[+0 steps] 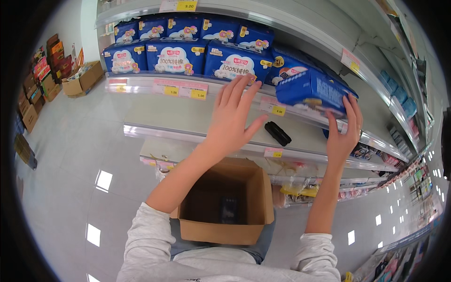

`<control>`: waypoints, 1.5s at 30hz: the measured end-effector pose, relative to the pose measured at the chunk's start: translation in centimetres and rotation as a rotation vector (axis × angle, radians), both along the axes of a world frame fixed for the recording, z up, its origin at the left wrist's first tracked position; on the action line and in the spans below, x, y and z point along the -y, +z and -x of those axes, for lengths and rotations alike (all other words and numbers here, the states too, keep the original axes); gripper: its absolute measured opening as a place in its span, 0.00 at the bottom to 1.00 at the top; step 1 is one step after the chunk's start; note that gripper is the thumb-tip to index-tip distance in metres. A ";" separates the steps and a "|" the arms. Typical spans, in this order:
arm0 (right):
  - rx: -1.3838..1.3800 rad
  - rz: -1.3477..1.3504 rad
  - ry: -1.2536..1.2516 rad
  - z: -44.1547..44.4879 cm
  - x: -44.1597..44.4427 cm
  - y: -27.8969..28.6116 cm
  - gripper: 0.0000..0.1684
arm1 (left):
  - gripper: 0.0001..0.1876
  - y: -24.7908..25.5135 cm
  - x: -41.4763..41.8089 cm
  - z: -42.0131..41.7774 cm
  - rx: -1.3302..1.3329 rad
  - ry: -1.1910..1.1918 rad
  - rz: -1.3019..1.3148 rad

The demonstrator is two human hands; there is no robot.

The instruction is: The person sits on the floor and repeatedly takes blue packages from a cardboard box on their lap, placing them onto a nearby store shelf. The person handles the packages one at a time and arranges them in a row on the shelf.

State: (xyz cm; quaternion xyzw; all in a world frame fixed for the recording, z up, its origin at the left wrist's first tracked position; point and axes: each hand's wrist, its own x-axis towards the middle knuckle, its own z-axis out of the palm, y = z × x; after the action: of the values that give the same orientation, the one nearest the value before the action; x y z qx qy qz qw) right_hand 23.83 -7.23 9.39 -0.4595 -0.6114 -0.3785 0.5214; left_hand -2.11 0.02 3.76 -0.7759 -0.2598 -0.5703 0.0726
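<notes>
My right hand grips the right end of a blue soft pack, with the thumb below and the fingers on its end. The pack is tilted at the front edge of the upper shelf, before another blue pack. My left hand is spread, palm down, its fingertips before the lower front of a blue pack printed with a white cloud; contact cannot be told. Below my hands an open cardboard box sits at my lap, with a small dark pack at its bottom.
More blue packs stand in two rows along the upper shelf. A black object lies on the shelf below. Price tags line the shelf edges. At left, a carton and stacked boxes stand on the tiled floor.
</notes>
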 end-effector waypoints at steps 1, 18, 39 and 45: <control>0.004 0.006 -0.035 -0.5 -1.0 0.6 0.29 | 0.36 0.1 -0.4 0.3 -0.059 0.127 -0.035; 0.172 0.471 -0.006 -0.1 -7.6 3.7 0.31 | 0.25 -1.4 -1.8 0.9 -0.155 0.231 -0.008; -0.508 1.527 0.599 9.3 8.9 -29.5 0.13 | 0.12 -25.7 0.5 -4.7 -1.139 -0.350 0.795; -0.235 1.763 0.526 10.0 10.6 -30.5 0.19 | 0.14 -40.6 1.2 -5.1 -1.503 -0.281 1.011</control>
State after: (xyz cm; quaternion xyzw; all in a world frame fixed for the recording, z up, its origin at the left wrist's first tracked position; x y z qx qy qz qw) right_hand 13.82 -17.80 -21.13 -0.5717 -0.7061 0.4026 0.1114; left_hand 2.98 -1.21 -36.79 -0.9067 -0.2661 0.2626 -0.1955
